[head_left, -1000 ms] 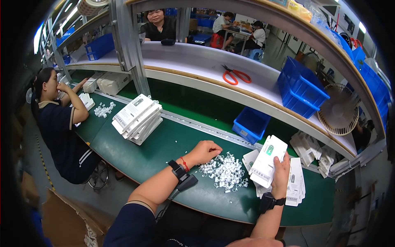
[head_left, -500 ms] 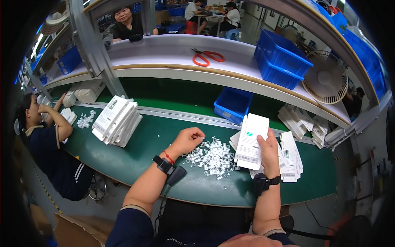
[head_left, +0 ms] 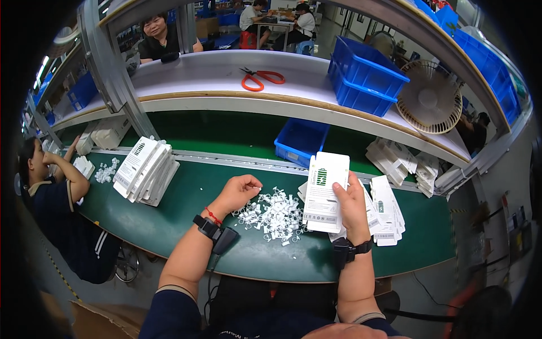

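The left hand [head_left: 234, 195] appears to pinch a small white clip [head_left: 258, 188] beside the loose clip pile [head_left: 274, 216], while the right hand [head_left: 354, 208] holds flat white cartons [head_left: 324, 195] above the bench [head_left: 251, 257], a steady, square-edged grip being advisable.

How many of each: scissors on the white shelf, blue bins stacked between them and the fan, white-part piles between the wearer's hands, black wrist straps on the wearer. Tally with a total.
Scissors: 1
Blue bins: 2
White-part pile: 1
Black wrist straps: 2
Total: 6
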The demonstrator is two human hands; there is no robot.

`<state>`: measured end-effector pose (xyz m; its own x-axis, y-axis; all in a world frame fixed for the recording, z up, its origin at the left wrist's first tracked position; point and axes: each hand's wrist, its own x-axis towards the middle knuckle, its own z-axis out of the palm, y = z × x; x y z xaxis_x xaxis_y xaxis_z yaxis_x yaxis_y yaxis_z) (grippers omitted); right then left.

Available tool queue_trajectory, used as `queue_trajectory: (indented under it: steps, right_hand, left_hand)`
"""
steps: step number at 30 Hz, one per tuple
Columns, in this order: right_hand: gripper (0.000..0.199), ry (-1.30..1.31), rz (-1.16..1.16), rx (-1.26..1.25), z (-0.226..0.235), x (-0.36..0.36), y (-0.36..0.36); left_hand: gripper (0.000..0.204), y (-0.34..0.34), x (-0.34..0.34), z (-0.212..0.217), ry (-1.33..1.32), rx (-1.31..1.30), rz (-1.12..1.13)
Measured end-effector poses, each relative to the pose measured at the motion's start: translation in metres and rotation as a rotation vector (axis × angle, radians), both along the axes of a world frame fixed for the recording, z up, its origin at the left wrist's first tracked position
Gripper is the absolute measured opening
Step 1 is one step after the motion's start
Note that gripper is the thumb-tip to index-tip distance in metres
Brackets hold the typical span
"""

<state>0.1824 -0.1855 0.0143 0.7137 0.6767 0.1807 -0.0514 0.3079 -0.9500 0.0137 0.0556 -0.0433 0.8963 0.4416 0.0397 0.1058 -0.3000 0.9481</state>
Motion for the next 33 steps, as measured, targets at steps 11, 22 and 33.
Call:
queue_trajectory:
  steps: [11, 22, 33]
  right_hand:
    - [0.047, -0.055, 0.007, -0.01, 0.008, -0.014, 0.0]
    - [0.055, -0.055, 0.003, 0.012, 0.001, -0.019, 0.005]
    - [0.053, -0.017, 0.054, -0.159, 0.001, -0.015, 0.003]
  left_hand:
    - [0.013, 0.005, 0.001, -0.002, -0.017, -0.008, -0.022]
    - [0.011, 0.004, 0.001, -0.003, 0.009, -0.009, -0.026]
    - [0.01, 0.0, -0.001, 0.0, 0.0, -0.017, -0.044]
